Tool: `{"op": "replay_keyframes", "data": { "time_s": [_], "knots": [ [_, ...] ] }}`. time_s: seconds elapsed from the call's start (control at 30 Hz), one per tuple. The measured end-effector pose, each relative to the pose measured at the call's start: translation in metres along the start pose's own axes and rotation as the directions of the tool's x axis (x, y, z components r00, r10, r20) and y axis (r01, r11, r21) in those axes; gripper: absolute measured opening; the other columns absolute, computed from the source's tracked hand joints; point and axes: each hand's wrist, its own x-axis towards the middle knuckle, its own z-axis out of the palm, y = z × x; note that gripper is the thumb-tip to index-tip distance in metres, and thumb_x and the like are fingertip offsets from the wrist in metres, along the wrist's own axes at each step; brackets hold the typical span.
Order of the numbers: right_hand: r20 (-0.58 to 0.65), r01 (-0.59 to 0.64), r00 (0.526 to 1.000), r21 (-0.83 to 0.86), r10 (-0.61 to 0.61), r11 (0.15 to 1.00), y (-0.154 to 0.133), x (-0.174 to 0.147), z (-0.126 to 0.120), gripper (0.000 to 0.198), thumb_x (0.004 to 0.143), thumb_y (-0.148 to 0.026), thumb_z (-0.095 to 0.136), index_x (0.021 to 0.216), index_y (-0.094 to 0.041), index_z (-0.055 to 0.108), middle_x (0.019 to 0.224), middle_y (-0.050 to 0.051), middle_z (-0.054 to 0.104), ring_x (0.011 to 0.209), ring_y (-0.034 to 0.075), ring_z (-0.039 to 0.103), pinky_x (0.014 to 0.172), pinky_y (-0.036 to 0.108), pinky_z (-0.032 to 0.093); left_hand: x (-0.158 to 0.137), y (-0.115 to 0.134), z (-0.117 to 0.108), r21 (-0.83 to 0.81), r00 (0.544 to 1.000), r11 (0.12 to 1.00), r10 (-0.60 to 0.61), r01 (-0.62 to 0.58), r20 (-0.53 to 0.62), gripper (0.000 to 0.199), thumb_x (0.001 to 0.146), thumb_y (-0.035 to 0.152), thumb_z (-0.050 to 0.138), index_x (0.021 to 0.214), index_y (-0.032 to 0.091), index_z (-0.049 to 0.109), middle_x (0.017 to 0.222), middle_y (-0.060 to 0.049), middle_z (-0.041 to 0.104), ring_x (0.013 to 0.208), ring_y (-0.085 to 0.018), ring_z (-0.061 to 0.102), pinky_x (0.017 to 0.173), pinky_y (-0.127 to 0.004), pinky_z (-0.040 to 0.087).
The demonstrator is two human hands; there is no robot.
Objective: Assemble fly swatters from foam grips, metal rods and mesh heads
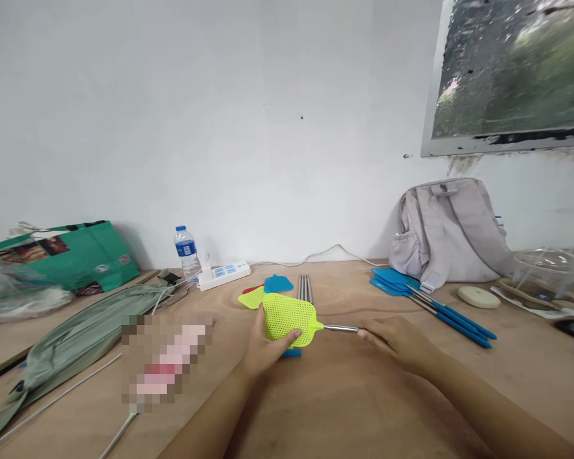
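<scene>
Swatter head, yellow-green mesh, sits mid-bench in your left hand, fingers clamped on its near edge, likely to steady it. Your right hand pinches the metal rod that meets the head's neck, fingers closed on it. Spare heads and loose rods lie just behind. Finished blue swatters lie toward the right edge by the backpack; water bottle back left. Nothing blocks your hands.
</scene>
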Motion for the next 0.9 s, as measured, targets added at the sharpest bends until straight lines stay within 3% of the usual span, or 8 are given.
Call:
{"op": "replay_keyframes", "data": {
  "time_s": [0.17,0.33,0.47,0.53,0.6,0.67,0.8,0.9],
  "knots": [
    [0.017,-0.025,1.0,0.08,0.023,0.996,-0.001,0.0,0.007,0.038,0.087,-0.046,0.031,0.073,-0.022,0.058,0.07,0.004,0.062,0.063,0.018,0.054,0.054,0.027,0.031,0.0,0.007,-0.002,0.009,1.0,1.0,-0.009,0.009,0.029,0.061,0.046,0.021,0.078,0.101,0.02,0.054,0.095,-0.004,0.061,0.092,-0.022,0.057,0.08,-0.03,0.048],
    [0.049,-0.1,0.994,0.093,0.096,0.991,-0.01,0.002,0.011,0.04,0.087,-0.046,0.028,0.072,-0.023,0.056,0.072,0.004,0.063,0.064,0.018,0.055,0.053,0.026,0.031,0.013,0.003,-0.014,0.262,0.984,0.952,0.133,-0.161,0.121,0.068,0.055,0.031,0.074,0.115,0.019,0.046,0.106,-0.009,0.058,0.099,-0.025,0.054,0.086,-0.037,0.044],
    [0.036,-0.169,0.985,0.114,0.166,0.979,-0.019,0.005,0.014,0.038,0.088,-0.044,0.027,0.073,-0.022,0.053,0.072,0.003,0.063,0.065,0.018,0.056,0.055,0.026,0.033,0.019,-0.007,-0.013,0.605,0.892,0.701,0.449,-0.379,0.039,0.072,0.057,0.039,0.072,0.118,0.013,0.044,0.123,-0.016,0.047,0.119,-0.033,0.036,0.1,-0.05,0.023],
    [0.018,-0.173,0.985,0.127,0.172,0.977,-0.021,0.005,0.016,0.036,0.088,-0.043,0.027,0.073,-0.022,0.052,0.073,0.003,0.063,0.066,0.018,0.056,0.056,0.026,0.033,0.014,-0.009,-0.008,0.679,0.813,0.519,0.546,-0.519,0.203,0.05,0.07,0.033,0.064,0.115,0.017,0.049,0.126,-0.014,0.046,0.123,-0.03,0.033,0.103,-0.049,0.018],
    [0.006,-0.152,0.988,0.147,0.152,0.977,-0.023,0.005,0.018,0.036,0.088,-0.043,0.027,0.074,-0.022,0.052,0.074,0.003,0.063,0.068,0.018,0.056,0.057,0.026,0.034,0.007,-0.009,0.0,0.64,0.717,0.364,0.523,-0.676,0.46,0.034,0.08,0.021,0.052,0.114,0.024,0.051,0.127,-0.008,0.048,0.123,-0.024,0.036,0.105,-0.044,0.018],
    [0.012,-0.128,0.992,0.166,0.128,0.978,-0.026,0.005,0.02,0.036,0.089,-0.042,0.026,0.074,-0.021,0.052,0.073,0.003,0.063,0.067,0.017,0.056,0.057,0.026,0.035,0.0,-0.006,0.005,0.584,0.634,0.268,0.469,-0.766,0.615,0.038,0.082,0.012,0.043,0.116,0.029,0.05,0.128,-0.003,0.048,0.123,-0.021,0.036,0.106,-0.04,0.019],
    [0.031,-0.068,0.997,0.182,0.064,0.981,-0.029,0.007,0.02,0.036,0.088,-0.041,0.028,0.075,-0.021,0.054,0.074,0.003,0.064,0.067,0.017,0.057,0.058,0.026,0.037,-0.004,0.001,0.005,0.611,0.615,0.158,0.405,-0.776,0.676,0.041,0.081,0.004,0.039,0.111,0.028,0.054,0.123,-0.001,0.053,0.122,-0.022,0.037,0.106,-0.044,0.016],
    [0.029,-0.023,0.999,0.179,0.018,0.984,-0.027,0.01,0.019,0.034,0.088,-0.041,0.031,0.079,-0.02,0.056,0.078,0.004,0.065,0.071,0.018,0.058,0.061,0.026,0.039,0.001,0.004,-0.002,0.594,0.555,0.033,0.398,-0.804,0.73,0.035,0.082,0.008,0.041,0.104,0.03,0.056,0.114,0.001,0.06,0.118,-0.021,0.042,0.106,-0.042,0.013]
  ]
}}
